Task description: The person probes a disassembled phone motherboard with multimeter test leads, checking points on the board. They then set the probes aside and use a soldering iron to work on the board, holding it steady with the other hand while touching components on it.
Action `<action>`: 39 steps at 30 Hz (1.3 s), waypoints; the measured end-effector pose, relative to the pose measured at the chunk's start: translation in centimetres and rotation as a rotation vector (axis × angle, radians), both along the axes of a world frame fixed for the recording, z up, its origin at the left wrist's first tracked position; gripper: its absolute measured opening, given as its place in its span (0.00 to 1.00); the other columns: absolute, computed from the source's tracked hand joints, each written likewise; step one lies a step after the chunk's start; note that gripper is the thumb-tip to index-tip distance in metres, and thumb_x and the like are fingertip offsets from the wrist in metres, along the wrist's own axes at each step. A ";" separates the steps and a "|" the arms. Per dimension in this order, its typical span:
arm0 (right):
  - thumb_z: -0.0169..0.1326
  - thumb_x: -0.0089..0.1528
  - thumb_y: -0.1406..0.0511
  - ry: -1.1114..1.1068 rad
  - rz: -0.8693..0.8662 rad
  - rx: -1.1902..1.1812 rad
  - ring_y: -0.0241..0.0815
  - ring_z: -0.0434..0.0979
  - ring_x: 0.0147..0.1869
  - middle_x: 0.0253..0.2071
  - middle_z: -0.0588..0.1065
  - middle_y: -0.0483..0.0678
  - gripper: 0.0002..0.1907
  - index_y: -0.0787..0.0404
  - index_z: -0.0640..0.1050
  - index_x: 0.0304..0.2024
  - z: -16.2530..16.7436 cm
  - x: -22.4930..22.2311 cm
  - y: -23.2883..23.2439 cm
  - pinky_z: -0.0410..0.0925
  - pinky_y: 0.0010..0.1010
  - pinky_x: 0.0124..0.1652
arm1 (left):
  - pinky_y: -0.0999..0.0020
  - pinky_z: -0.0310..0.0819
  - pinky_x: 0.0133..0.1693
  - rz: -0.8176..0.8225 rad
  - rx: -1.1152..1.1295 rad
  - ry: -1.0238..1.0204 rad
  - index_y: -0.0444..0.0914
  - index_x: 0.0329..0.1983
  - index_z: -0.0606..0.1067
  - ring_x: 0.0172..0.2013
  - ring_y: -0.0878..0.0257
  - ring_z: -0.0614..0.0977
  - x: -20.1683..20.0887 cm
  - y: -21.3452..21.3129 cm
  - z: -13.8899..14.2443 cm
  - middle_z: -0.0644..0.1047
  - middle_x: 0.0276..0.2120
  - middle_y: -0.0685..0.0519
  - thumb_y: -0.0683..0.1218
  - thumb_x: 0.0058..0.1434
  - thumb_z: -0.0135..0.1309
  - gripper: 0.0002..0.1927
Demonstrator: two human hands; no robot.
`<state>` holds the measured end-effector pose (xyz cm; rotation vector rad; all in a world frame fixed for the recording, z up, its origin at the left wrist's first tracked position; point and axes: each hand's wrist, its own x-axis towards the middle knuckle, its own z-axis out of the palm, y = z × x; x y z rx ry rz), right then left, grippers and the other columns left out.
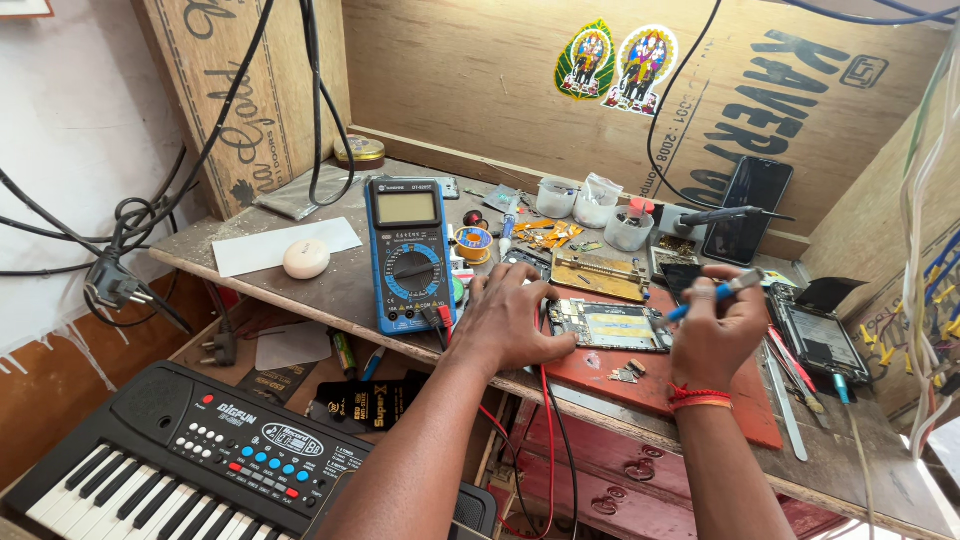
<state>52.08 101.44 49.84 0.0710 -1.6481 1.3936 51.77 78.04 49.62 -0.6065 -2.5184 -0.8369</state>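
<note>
a toy keyboard [190, 465] is seen nearest, low at the left, below the bench edge. above it the wooden bench [330, 285] carries the work. the left hand [505, 325] is laid flat, fingers spread, pressed on the left end of an opened phone [612, 326] that lies on a red mat [700, 405]. the phone's long axis runs left-right across the view, so its left end is under the left hand and its right end is just beside the right hand. the right hand [715, 335] is closed in a pinch round a blue-handled screwdriver [715, 292], held slanted, tip end toward the phone's right edge; whether the tip touches the board can't be told, prob. just short of it. both hands are about equally near; the right is the one w/ the tool.

a blue multimeter [410, 250] is set just left of the left hand, its red and black leads hanging down past the bench edge. a second opened device [820, 335] lies to the right of the right hand. farther back, small clear tubs [595, 205] and a dark phone [750, 205] leant on the board wall are seen.
</note>
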 end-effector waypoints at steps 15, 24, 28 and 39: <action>0.61 0.64 0.69 -0.122 0.360 0.121 0.31 0.80 0.40 0.38 0.79 0.45 0.08 0.66 0.78 0.44 -0.4 -0.5 -0.6 0.74 0.22 0.39 | 0.51 0.53 0.65 0.000 -0.001 -0.005 0.46 0.49 0.82 0.63 0.53 0.67 0.3 0.1 0.3 0.73 0.56 0.51 0.65 0.42 0.64 0.32; 0.59 0.65 0.68 -0.224 0.348 0.152 0.32 0.80 0.38 0.35 0.80 0.46 0.08 0.66 0.79 0.44 -0.5 -0.8 -1.0 0.75 0.24 0.38 | 0.51 0.53 0.64 0.001 -0.014 -0.006 0.46 0.48 0.82 0.63 0.54 0.68 0.4 0.1 0.4 0.73 0.56 0.50 0.65 0.41 0.65 0.32; 0.57 0.67 0.67 -0.215 0.351 0.082 0.36 0.82 0.36 0.36 0.80 0.48 0.08 0.67 0.77 0.45 -0.4 -0.7 -0.8 0.75 0.25 0.35 | 0.50 0.53 0.64 0.000 -0.010 0.002 0.46 0.47 0.82 0.63 0.54 0.68 0.3 0.2 0.3 0.73 0.56 0.51 0.65 0.41 0.65 0.32; 0.59 0.65 0.67 -0.230 0.357 0.104 0.37 0.84 0.37 0.35 0.81 0.50 0.08 0.68 0.79 0.42 0.2 0.0 -1.2 0.78 0.26 0.37 | 0.50 0.52 0.66 0.003 -0.013 -0.011 0.46 0.49 0.81 0.64 0.53 0.67 0.4 0.2 0.3 0.73 0.56 0.50 0.65 0.42 0.65 0.33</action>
